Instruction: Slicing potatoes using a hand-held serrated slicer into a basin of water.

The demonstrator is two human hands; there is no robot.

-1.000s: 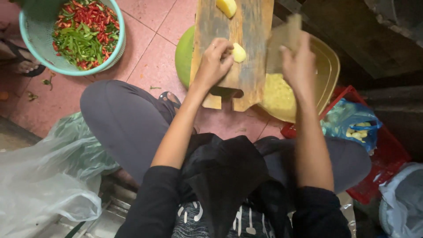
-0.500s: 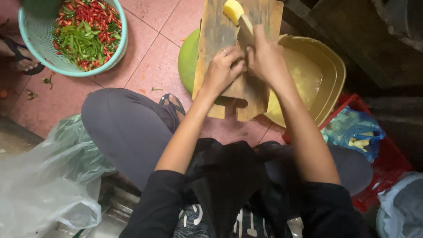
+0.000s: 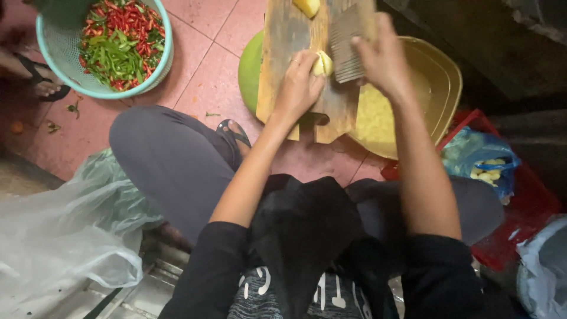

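Pinning a small yellow chunk (image 3: 319, 63) to the wooden cutting board (image 3: 283, 53), the left hand (image 3: 298, 88) had its fingers curled snug over it. The right hand (image 3: 384, 62) was closed around a crinkle-cut blade (image 3: 345, 50), which stood just beside the chunk. Another yellow piece (image 3: 307, 7) sat further up the board. Under the board's right side, a yellow basin (image 3: 440, 77) held pale yellow shreds (image 3: 372, 118). Off left, a teal basket (image 3: 65, 65) was full of red and green chillies (image 3: 118, 41).
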